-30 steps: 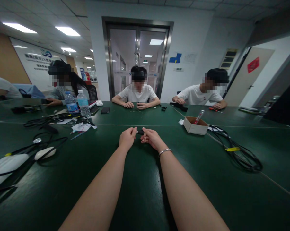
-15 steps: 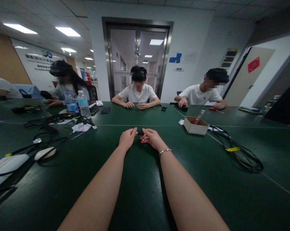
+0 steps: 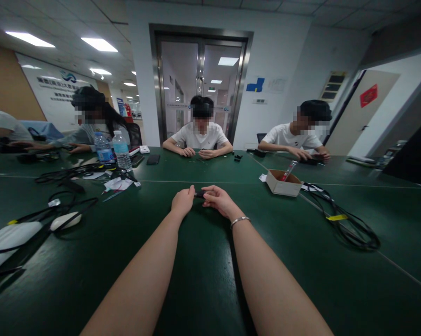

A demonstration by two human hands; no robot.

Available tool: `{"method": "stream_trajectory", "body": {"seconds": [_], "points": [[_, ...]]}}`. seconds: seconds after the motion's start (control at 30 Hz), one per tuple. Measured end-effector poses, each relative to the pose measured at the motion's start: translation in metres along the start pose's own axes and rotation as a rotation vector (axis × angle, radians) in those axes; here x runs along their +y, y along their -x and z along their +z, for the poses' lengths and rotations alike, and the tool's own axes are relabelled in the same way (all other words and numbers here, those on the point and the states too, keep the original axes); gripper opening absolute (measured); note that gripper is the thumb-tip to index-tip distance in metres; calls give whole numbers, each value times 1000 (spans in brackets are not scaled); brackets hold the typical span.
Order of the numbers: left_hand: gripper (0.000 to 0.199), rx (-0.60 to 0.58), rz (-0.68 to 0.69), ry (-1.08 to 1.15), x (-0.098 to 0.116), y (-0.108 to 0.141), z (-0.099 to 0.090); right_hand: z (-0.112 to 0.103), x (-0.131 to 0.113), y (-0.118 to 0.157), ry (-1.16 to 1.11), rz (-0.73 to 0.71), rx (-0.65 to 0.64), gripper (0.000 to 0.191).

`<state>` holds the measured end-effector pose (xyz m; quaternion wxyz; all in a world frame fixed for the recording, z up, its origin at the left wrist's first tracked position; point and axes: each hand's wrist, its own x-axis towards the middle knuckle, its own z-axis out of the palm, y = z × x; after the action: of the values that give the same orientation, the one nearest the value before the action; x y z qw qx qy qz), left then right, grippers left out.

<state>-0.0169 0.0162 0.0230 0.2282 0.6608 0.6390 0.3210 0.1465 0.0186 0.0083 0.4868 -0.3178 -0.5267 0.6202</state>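
A small black piece with a pale metallic end (image 3: 199, 194) bridges the gap between my two hands, just above the dark green table (image 3: 203, 261). My left hand (image 3: 182, 201) is closed in a pinch at its metallic end. The thumb and fingers of my right hand (image 3: 220, 200) close round the black end, and a silver bracelet (image 3: 240, 222) circles that wrist. Parts of the piece are hidden by my fingers, and it is too small for me to tell its kind.
At right stand an open cardboard box (image 3: 283, 185) and a coiled black cable (image 3: 353, 231). Cables, a white mouse (image 3: 66, 221) and paper scraps (image 3: 121, 185) lie at left, near two water bottles (image 3: 122, 151). Several people sit across the table.
My left hand has shifted slightly left, and more of the black piece shows between my hands. The person at far right has brought both hands together over a dark object.
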Motion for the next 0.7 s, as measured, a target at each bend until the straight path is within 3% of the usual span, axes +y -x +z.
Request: {"method": "stream_trajectory", "body": {"seconds": [0.3, 0.7], "points": [[58, 4, -49, -28, 8, 7, -5, -1, 3, -2, 22, -2, 3, 30], [57, 36, -47, -8, 3, 2, -1, 0, 3, -3, 10, -5, 19, 30]]}}
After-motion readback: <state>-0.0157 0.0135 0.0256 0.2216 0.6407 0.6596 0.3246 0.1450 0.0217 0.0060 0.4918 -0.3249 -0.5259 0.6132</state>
